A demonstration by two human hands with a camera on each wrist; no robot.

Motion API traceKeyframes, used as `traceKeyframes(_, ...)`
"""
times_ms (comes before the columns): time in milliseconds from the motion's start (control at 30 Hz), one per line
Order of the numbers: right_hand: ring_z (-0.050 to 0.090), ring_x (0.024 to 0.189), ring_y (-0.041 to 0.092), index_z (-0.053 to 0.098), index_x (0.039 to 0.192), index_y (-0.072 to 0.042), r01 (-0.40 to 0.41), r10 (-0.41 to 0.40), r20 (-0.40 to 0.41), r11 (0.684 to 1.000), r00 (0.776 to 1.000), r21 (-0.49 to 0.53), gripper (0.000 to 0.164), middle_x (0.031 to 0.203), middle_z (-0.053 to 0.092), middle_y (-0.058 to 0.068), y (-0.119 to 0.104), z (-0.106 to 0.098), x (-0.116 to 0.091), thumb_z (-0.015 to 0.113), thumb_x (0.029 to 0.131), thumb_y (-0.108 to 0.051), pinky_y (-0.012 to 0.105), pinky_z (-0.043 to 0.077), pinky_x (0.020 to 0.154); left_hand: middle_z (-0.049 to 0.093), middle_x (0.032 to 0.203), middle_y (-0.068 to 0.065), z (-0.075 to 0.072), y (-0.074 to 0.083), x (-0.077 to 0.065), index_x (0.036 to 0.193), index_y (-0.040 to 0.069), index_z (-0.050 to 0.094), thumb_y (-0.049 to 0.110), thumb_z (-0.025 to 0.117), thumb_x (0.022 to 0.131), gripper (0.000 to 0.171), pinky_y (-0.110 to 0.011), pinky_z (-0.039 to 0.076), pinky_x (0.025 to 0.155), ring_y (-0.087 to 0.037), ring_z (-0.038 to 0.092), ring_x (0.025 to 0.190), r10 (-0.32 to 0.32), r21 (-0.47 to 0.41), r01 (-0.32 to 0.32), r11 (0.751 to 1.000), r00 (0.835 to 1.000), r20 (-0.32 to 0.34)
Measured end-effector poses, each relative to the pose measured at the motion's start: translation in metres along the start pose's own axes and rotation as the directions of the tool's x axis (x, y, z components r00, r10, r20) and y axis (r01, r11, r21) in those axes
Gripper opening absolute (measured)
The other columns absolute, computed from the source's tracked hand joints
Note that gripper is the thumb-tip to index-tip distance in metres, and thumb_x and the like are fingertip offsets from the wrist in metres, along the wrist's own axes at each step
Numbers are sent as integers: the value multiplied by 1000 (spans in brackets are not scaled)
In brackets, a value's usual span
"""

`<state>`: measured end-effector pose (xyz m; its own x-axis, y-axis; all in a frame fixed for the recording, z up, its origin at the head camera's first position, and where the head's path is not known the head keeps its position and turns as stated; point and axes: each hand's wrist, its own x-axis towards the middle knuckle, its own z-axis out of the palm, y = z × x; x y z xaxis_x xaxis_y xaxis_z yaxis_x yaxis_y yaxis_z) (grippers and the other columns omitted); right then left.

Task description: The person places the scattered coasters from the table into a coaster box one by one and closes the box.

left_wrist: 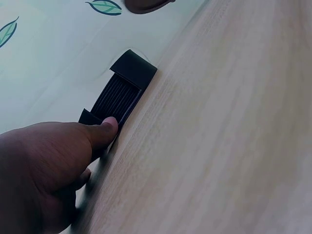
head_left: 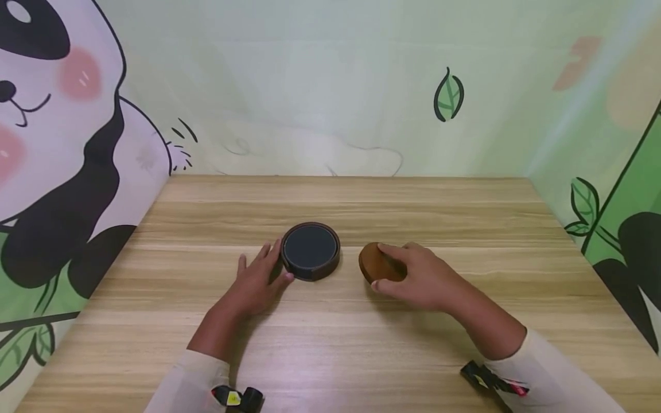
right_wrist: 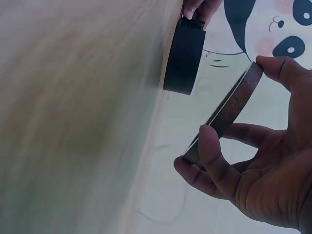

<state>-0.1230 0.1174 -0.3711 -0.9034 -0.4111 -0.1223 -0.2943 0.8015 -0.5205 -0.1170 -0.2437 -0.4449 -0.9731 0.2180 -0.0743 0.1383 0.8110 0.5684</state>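
Observation:
On the wooden table stands a round black coaster holder [head_left: 325, 271], its dark top disc facing up. Through its side opening in the left wrist view shows a stack of thin black coasters [left_wrist: 116, 97]. My left hand [head_left: 258, 284] touches the holder's left side with fingers spread fairly straight, the thumb at the front rim. To the right of the holder, my right hand [head_left: 426, 278] grips a round brown disc [head_left: 376, 265] by its edge, between thumb and fingers. In the right wrist view this disc [right_wrist: 234, 100] is tilted, with its edge toward the camera.
The wood-grain tabletop [head_left: 320, 355] ends at a pale green wall [head_left: 310, 86] at the back. Painted side walls with a panda [head_left: 98, 126] and leaves stand to left and right. A strapped black device [head_left: 240, 397] is on each sleeve.

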Motion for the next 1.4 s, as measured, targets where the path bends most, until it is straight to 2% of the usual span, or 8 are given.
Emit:
traceKeyframes(367, 65, 125, 36, 51, 165, -21, 6, -5, -50, 1000, 999, 7, 83, 142, 64, 22, -24, 16, 29, 76, 95, -57, 53, 58, 100, 26, 179, -25, -1, 0, 0, 176, 4, 11, 34, 59, 113, 84, -77, -10, 131, -46, 13, 171, -3, -3, 3, 1000, 1000, 1)
traceKeyframes(700, 65, 116, 31, 52, 165, -24, 26, -27, -49, 1000, 998, -13, 84, 133, 65, 18, -48, 17, 48, 76, 93, -60, 47, 58, 94, 27, 178, -26, -1, 1, 0, 175, 3, 12, 34, 59, 113, 84, -78, -10, 131, -46, 14, 170, 3, 0, -3, 1000, 1000, -5)
traceKeyframes(900, 65, 119, 33, 54, 163, -22, 43, -44, -47, 999, 998, -24, 84, 137, 64, 21, -63, 19, 59, 77, 91, -59, 46, 59, 93, 29, 177, -27, -1, 2, 0, 175, 3, 13, 33, 60, 113, 84, -79, -8, 130, -47, 15, 170, 4, 6, -4, 1000, 1000, -12)
traceKeyframes(1200, 63, 114, 31, 58, 161, -24, 94, -105, -70, 986, 992, -140, 83, 137, 65, 21, -75, 26, 75, 75, 86, -55, 40, 58, 83, 29, 178, -25, 0, 2, 2, 175, 4, 13, 34, 59, 113, 84, -80, -8, 130, -46, 14, 170, 8, -5, -8, 1000, 1000, -8)
traceKeyframes(1400, 61, 123, 35, 58, 160, -25, 111, -124, -51, 972, 991, -208, 82, 143, 62, 22, -84, 31, 87, 76, 86, -55, 46, 60, 89, 30, 178, -25, -1, 3, 1, 176, 5, 13, 35, 59, 113, 83, -80, -7, 130, -46, 15, 170, 1, -2, -1, 1000, 1000, -8)
